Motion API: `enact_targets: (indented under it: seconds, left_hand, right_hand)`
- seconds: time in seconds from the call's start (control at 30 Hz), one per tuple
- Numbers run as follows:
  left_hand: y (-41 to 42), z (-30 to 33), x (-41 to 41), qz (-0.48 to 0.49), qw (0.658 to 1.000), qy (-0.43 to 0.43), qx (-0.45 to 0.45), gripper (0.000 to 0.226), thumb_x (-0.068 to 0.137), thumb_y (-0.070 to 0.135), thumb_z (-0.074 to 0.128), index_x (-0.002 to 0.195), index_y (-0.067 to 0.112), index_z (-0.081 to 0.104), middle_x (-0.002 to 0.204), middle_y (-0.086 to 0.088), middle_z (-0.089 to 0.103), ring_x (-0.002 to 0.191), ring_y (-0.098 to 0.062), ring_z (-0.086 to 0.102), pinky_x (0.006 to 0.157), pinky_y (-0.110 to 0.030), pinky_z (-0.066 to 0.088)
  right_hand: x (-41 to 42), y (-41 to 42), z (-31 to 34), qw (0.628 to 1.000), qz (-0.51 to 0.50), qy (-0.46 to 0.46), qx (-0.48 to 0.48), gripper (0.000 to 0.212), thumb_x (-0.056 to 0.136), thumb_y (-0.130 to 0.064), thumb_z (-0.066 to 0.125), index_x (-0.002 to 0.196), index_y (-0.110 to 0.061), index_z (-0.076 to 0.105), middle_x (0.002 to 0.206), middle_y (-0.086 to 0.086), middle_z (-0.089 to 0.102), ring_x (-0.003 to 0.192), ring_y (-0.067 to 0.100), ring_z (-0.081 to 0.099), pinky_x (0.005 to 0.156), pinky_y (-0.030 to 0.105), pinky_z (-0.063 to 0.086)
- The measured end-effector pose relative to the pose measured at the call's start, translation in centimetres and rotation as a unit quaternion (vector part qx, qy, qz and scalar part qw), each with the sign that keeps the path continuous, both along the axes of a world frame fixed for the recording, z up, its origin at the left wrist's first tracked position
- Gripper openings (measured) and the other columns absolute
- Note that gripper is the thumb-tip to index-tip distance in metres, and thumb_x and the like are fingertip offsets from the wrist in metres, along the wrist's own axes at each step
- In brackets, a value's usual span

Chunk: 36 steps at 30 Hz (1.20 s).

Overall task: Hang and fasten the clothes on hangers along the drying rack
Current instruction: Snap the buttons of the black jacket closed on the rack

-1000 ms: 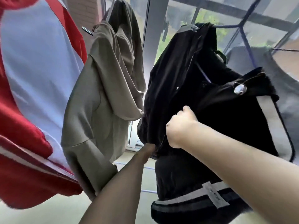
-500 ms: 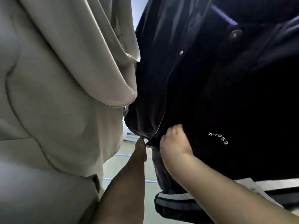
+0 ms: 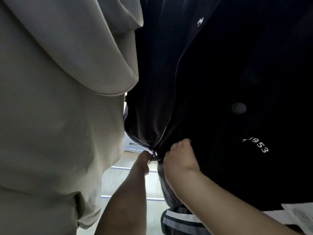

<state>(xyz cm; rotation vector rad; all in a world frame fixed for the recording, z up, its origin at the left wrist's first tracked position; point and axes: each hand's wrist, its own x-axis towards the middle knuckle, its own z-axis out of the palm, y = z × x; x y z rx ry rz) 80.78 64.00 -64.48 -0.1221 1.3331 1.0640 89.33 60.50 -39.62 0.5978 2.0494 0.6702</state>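
Note:
A black jacket (image 3: 220, 82) with white "1953" lettering and round snap buttons hangs close in front of me and fills the right half of the view. Its zipper line runs down to a small metal slider (image 3: 153, 154) at the lower centre. My left hand (image 3: 143, 162) pinches the jacket's front edge at the slider from below. My right hand (image 3: 180, 157) is closed on the jacket fabric just right of the zipper. The hanger and rack are out of view.
A beige hooded garment (image 3: 64, 99) hangs tight against the black jacket on the left. Between the two, a strip of pale floor (image 3: 128, 182) and a window sill show. The jacket's striped hem (image 3: 183, 219) and a white label (image 3: 298, 216) hang at lower right.
The view has closed in on the jacket, so the rack, window and red garment have dropped out of sight. Both hands have stayed at the bottom of the zipper, with the slider now visible.

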Motion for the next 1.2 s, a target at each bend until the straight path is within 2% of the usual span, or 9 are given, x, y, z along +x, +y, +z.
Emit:
enact_targets:
  seconds: [0.07, 0.13, 0.23, 0.37, 0.43, 0.57, 0.63, 0.73, 1.2]
  left_hand:
    - [-0.3, 1.4, 0.0, -0.014, 1.000, 0.024, -0.009, 0.017, 0.078, 0.000, 0.044, 0.073, 0.016, 0.049, 0.083, -0.007, 0.056, 0.083, -0.023, 0.048, 0.073, -0.033, 0.038]
    - [-0.7, 1.7, 0.1, -0.009, 1.000, 0.018, -0.005, 0.023, 0.090, 0.000, 0.041, 0.076, 0.015, 0.053, 0.082, -0.005, 0.052, 0.072, -0.018, 0.048, 0.084, -0.036, 0.042]
    - [-1.7, 0.1, 0.4, -0.011, 1.000, 0.008, -0.023, 0.037, 0.078, -0.004, 0.038, 0.075, 0.014, 0.069, 0.095, -0.003, 0.063, 0.093, -0.022, 0.055, 0.112, -0.040, 0.029]
    - [-2.6, -1.3, 0.6, 0.002, 1.000, -0.008, -0.021, 0.027, 0.082, 0.010, 0.050, 0.103, 0.011, 0.067, 0.123, 0.000, 0.064, 0.117, -0.025, 0.056, 0.109, -0.043, 0.023]
    - [-2.6, -1.7, 1.0, 0.008, 1.000, -0.019, -0.017, 0.022, 0.078, 0.011, 0.050, 0.093, 0.012, 0.066, 0.126, -0.005, 0.063, 0.124, -0.027, 0.054, 0.109, -0.042, 0.022]
    - [-2.0, -1.4, 3.2, 0.013, 0.998, -0.052, 0.021, 0.027, 0.068, 0.003, 0.040, 0.052, 0.016, 0.058, 0.067, 0.001, 0.068, 0.084, -0.022, 0.059, 0.112, -0.036, 0.027]
    - [-2.1, -0.9, 3.8, 0.033, 0.997, -0.068, 0.029, 0.031, 0.076, -0.001, 0.035, 0.055, 0.014, 0.052, 0.049, 0.002, 0.054, 0.059, -0.021, 0.055, 0.103, -0.034, 0.043]
    - [-3.8, -0.3, 4.4, 0.055, 0.996, -0.052, 0.044, 0.015, 0.080, 0.003, 0.043, 0.074, 0.010, 0.055, 0.064, -0.003, 0.049, 0.049, -0.020, 0.053, 0.056, -0.026, 0.049]
    - [-21.0, 15.4, 6.5, 0.079, 0.991, 0.100, -0.030, 0.015, 0.093, 0.017, 0.066, 0.084, 0.005, 0.068, 0.059, 0.000, 0.066, 0.054, -0.014, 0.057, 0.062, -0.028, 0.049]
  right_hand:
    - [-0.2, 0.0, -0.1, 1.000, -0.014, -0.011, -0.005, 0.044, 0.100, -0.028, 0.034, 0.140, -0.011, 0.044, 0.143, 0.016, 0.044, 0.130, 0.035, 0.041, 0.109, 0.056, 0.024]
    - [-0.4, -0.2, 0.0, 1.000, -0.019, -0.004, -0.005, 0.042, 0.101, -0.026, 0.033, 0.138, -0.011, 0.046, 0.140, 0.014, 0.048, 0.129, 0.034, 0.043, 0.109, 0.054, 0.024]
    - [-0.3, -0.2, -0.5, 1.000, -0.022, 0.002, 0.010, 0.037, 0.099, -0.021, 0.036, 0.132, -0.013, 0.051, 0.131, 0.009, 0.056, 0.120, 0.031, 0.050, 0.105, 0.050, 0.029]
    - [0.1, -0.2, -0.7, 0.999, -0.033, 0.006, 0.001, 0.033, 0.096, -0.016, 0.039, 0.124, -0.019, 0.057, 0.121, 0.001, 0.062, 0.113, 0.026, 0.054, 0.101, 0.046, 0.033]
    - [0.2, -0.2, -0.7, 0.999, -0.042, 0.013, 0.000, 0.034, 0.096, -0.016, 0.039, 0.123, -0.020, 0.058, 0.121, 0.001, 0.062, 0.113, 0.026, 0.054, 0.100, 0.046, 0.033]
    - [0.8, -0.2, -0.9, 0.999, -0.041, -0.002, 0.014, 0.033, 0.095, -0.019, 0.039, 0.123, -0.017, 0.057, 0.121, 0.006, 0.061, 0.113, 0.031, 0.053, 0.100, 0.048, 0.033]
    - [1.0, -0.4, -0.8, 0.999, -0.041, 0.002, 0.018, 0.034, 0.096, -0.019, 0.039, 0.125, -0.016, 0.056, 0.124, 0.008, 0.059, 0.115, 0.033, 0.052, 0.101, 0.049, 0.033]
    - [1.9, -0.9, -0.2, 0.999, -0.048, 0.013, 0.012, 0.038, 0.097, -0.022, 0.039, 0.132, -0.014, 0.052, 0.131, 0.009, 0.056, 0.121, 0.036, 0.049, 0.103, 0.050, 0.031]
    - [8.9, -6.9, 3.6, 0.985, -0.008, 0.158, -0.063, 0.041, 0.093, -0.026, 0.050, 0.132, -0.018, 0.055, 0.146, 0.009, 0.044, 0.139, 0.031, 0.028, 0.116, 0.052, 0.005]
